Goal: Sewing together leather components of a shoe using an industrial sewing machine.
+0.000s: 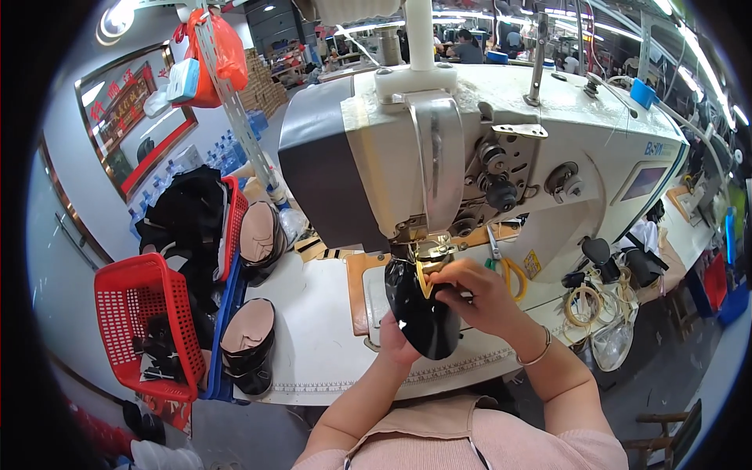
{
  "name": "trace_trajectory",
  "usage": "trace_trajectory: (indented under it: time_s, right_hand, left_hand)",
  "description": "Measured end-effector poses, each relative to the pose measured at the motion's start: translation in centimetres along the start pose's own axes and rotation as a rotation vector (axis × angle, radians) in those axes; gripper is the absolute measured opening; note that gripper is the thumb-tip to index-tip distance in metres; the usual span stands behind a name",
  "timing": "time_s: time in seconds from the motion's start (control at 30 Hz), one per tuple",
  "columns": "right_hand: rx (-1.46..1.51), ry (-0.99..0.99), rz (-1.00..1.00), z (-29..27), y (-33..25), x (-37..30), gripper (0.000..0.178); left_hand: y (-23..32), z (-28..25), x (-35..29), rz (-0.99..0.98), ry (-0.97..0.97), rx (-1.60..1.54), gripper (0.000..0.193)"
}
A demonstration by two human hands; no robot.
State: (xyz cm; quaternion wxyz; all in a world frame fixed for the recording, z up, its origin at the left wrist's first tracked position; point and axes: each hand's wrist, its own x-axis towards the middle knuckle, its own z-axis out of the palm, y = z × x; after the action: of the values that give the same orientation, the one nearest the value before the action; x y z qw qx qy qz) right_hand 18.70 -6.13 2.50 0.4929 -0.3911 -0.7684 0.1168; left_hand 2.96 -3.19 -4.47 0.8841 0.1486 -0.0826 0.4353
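Observation:
Under the head of a white sewing machine, a glossy black shoe upper lies at the needle area. My left hand grips its near left edge, with most of the fingers hidden beneath or behind it. My right hand is closed at its upper right side, thumb and fingers bent together against the black edge. Those fingertips are right beside a shiny gold-coloured attachment below the needle bar. The right palm hides part of the upper's edge.
Two stacks of black pieces with beige linings stand left on the table. Beyond them are a red basket and a heap of black material. Yellow-handled scissors lie right of the needle. Coiled cord sits at the right.

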Motion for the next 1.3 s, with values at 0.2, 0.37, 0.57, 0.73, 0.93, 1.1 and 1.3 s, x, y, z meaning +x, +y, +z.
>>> trace_trajectory:
  time_s: [0.2, 0.37, 0.57, 0.73, 0.93, 1.1, 1.3]
  right_hand:
    - [0.11, 0.048, 0.058, 0.4, -0.5, -0.3, 0.024]
    - [-0.03, 0.027, 0.197, 0.7, -1.9, 0.6, 0.018]
    - [-0.134, -0.129, 0.412, 0.4, -1.5, 1.6, 0.018]
    - [-0.316, -0.194, 0.378, 0.5, -2.7, 2.6, 0.018]
    - [-0.223, -0.118, 0.446, 1.3, -2.8, 2.1, 0.017]
    - [-0.091, -0.181, 0.52, 1.7, -1.7, 2.0, 0.018]
    - [0.558, -0.335, 0.946, 0.9, -1.0, 2.4, 0.014]
  left_hand:
    - [-0.3, 0.8, 0.1, -0.066, 0.204, 0.01, 0.034]
    - [-0.6, 0.6, -0.2, -0.093, 0.298, 0.08, 0.034]
    - [-1.5, 0.4, 0.7, 0.047, 0.274, 0.281, 0.024]
    - [-1.6, 1.5, 1.0, 0.166, 0.413, 0.381, 0.021]
    - [-1.7, 2.6, 1.0, 0.349, 0.555, 0.536, 0.024]
    - [-1.3, 2.1, 0.7, 0.354, 0.56, 0.616, 0.024]
    - [0.4, 2.3, -0.3, 0.231, 0.458, 0.529, 0.027]
